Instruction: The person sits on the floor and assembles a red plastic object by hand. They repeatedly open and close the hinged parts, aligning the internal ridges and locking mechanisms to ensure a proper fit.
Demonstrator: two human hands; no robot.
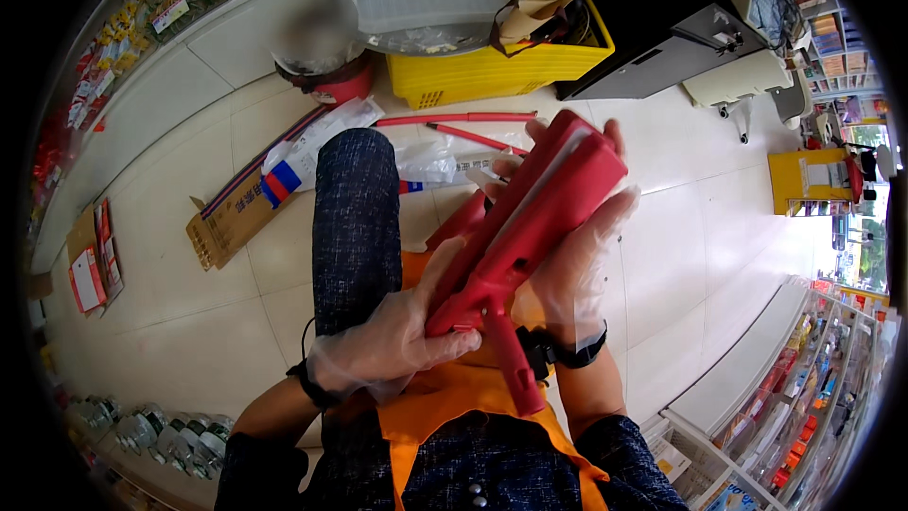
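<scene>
The left hand (392, 336) grips the red tool (525, 227) low; the right hand (577, 255) wraps its top.

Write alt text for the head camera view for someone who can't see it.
Two hands in clear plastic gloves hold a red plastic tool: the left hand grips its lower end, the right hand supports it from behind. Below lie a pale tiled floor, a flattened cardboard box and a yellow basket.

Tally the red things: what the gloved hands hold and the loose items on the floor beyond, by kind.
Red plastic tool, held by left hand and right hand: 1
Red rods on the floor: 2
Red tub: 1
Total: 4
</scene>
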